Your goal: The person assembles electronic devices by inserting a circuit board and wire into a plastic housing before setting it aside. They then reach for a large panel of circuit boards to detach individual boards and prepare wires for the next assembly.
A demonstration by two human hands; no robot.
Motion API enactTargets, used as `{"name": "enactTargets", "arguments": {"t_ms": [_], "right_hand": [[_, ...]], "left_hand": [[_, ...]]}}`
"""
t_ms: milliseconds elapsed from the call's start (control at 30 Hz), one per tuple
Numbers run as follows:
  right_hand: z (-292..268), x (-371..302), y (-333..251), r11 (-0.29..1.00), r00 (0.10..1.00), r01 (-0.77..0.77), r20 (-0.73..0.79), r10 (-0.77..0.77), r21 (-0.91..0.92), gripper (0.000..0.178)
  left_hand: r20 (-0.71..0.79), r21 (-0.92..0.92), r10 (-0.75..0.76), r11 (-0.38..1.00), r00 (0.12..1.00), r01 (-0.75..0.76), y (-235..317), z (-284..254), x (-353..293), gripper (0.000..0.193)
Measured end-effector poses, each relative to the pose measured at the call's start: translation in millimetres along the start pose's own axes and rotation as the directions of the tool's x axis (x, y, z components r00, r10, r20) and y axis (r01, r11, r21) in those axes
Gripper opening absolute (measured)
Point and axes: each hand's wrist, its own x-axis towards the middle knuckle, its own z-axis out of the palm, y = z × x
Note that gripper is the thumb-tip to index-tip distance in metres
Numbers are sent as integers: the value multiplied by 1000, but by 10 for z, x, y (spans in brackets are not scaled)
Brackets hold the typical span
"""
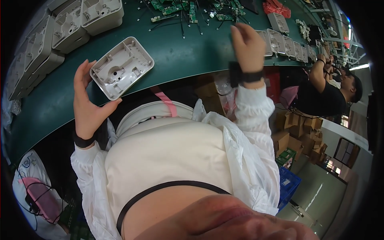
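An off-white plastic housing half (122, 68) lies hollow side up on the green table, near its front edge, turned at a slant. Ribs, posts and a round hole show inside it. My left hand (90, 100) grips its left end, thumb at the near corner and fingers along the far left side. My right hand (249, 48) is raised over the table to the right, its fingers curled and slightly blurred. Whatever it may hold is hidden. Several green circuit boards (193, 12) with black wires lie at the far side, left of that hand.
Stacked off-white housings (66, 30) line the table's left side. A row of similar housings (276, 41) and a red plastic bag (276, 9) are at the right. Another person (320, 94) in black works further along. Cardboard boxes (300, 132) and a blue crate (289, 184) stand at the right.
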Motion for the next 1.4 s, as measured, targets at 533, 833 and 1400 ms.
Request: {"name": "enactTargets", "arguments": {"t_ms": [533,833,1400], "right_hand": [[338,577,201,-512,726,-613,685,-63,602,8],[298,735,8,-611,860,-423,509,-38,669,9],[724,-291,-1453,291,903,-338,395,-169,895,11]], "left_hand": [[11,133,-14,991,1000,12,24,-44,7,110],[11,-113,-116,987,993,117,-1,3,-42,103],[-56,9,-82,997,995,83,101,-5,-35,107]]}}
